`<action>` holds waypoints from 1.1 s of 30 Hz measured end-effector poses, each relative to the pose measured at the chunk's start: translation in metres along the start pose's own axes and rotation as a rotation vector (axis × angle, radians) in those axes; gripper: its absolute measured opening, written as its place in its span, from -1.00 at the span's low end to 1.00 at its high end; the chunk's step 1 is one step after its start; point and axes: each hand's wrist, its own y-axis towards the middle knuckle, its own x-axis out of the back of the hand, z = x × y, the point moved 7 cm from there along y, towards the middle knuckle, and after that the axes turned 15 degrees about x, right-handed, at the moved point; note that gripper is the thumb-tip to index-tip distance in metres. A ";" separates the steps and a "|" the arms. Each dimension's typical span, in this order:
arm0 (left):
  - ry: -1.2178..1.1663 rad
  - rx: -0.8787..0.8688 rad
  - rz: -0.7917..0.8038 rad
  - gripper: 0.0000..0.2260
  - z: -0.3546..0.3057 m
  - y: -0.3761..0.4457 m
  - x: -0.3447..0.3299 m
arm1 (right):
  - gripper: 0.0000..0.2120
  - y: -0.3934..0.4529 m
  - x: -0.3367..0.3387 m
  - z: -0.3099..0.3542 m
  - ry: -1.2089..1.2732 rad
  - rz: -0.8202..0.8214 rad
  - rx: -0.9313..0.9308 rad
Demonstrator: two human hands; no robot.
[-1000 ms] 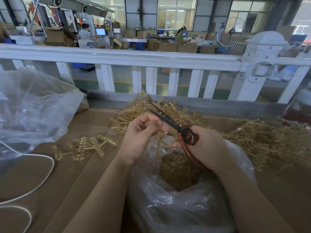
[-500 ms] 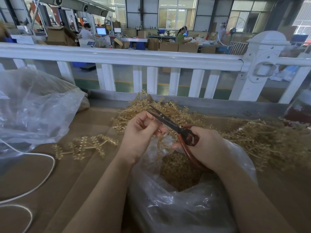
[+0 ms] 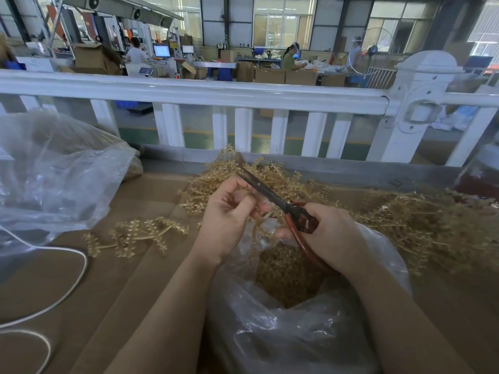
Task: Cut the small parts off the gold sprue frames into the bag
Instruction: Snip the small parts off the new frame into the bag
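Observation:
My left hand (image 3: 228, 221) pinches a thin gold sprue frame (image 3: 260, 225) that hangs down over the mouth of a clear plastic bag (image 3: 283, 338). The bag holds a heap of small gold parts (image 3: 283, 276). My right hand (image 3: 328, 234) grips red-handled scissors (image 3: 280, 202), whose dark blades point up and to the left, past the fingers of the left hand. The blades look nearly closed. Most of the held frame is hidden behind my fingers.
Gold sprue frames lie in a heap (image 3: 270, 179) behind my hands and in a bigger pile (image 3: 421, 225) on the right. One frame (image 3: 135, 234) lies alone on the cardboard at the left. A large clear bag (image 3: 51, 174), a white cable (image 3: 67, 290) and a white railing (image 3: 216, 91) border the worktop.
The hands have hardly moved. The left fingers have shifted a little on the frame, and the scissor blades stay beside them.

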 end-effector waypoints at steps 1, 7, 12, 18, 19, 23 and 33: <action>0.001 -0.001 0.002 -0.90 -0.001 0.000 0.000 | -0.28 0.000 0.001 0.001 -0.007 -0.006 0.003; 0.017 0.003 0.023 -0.84 -0.003 -0.002 -0.003 | -0.30 0.000 0.004 0.006 -0.034 -0.018 0.028; 0.014 0.016 0.019 -0.83 -0.003 -0.002 -0.002 | -0.18 0.001 0.005 0.006 -0.119 -0.031 0.068; 0.016 0.026 0.011 -0.83 -0.003 -0.002 0.000 | -0.36 -0.001 0.009 0.007 -0.087 -0.084 0.079; 0.012 0.023 0.010 -0.83 -0.003 -0.001 0.000 | -0.39 -0.002 0.010 0.008 -0.077 -0.091 0.081; -0.013 0.032 0.003 -0.85 -0.004 -0.001 0.002 | -0.36 -0.001 0.007 0.007 -0.014 -0.075 0.061; -0.075 0.114 0.021 -0.89 -0.003 -0.003 -0.003 | -0.75 0.003 0.006 0.011 0.444 -0.113 -0.062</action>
